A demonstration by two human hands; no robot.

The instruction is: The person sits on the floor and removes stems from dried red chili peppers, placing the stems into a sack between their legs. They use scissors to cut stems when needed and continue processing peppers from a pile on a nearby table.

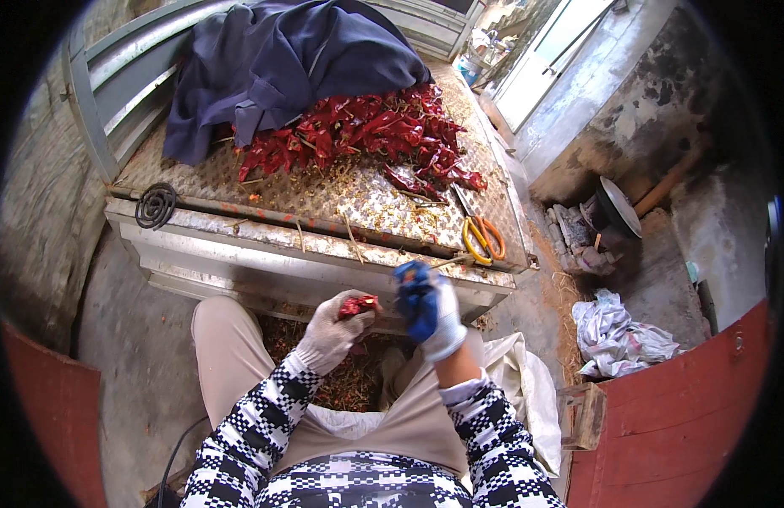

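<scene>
My left hand (338, 327), in a pale knit glove, is closed around a dried red chili pepper (359, 306) just before the edge of a metal truck bed. To its right is my right hand (430, 310), in a blue-coated white glove and blurred; a thin stalk shows by its fingertips, but whether it holds it I cannot tell. A heap of dried red chilies (379, 130) lies on the metal bed (290, 209), partly covered by a dark blue jacket (303, 60). Scissors (479, 236) with one yellow and one orange handle lie at the bed's right front corner.
A black coil (156, 206) lies at the bed's left front edge. Stalks and debris (350, 384) lie between my legs, beside a white sack (525, 394). On the right are crumpled plastic sacks (620, 336), a wooden stool (582, 416) and a lidded pot (617, 206). Red panels stand at both sides.
</scene>
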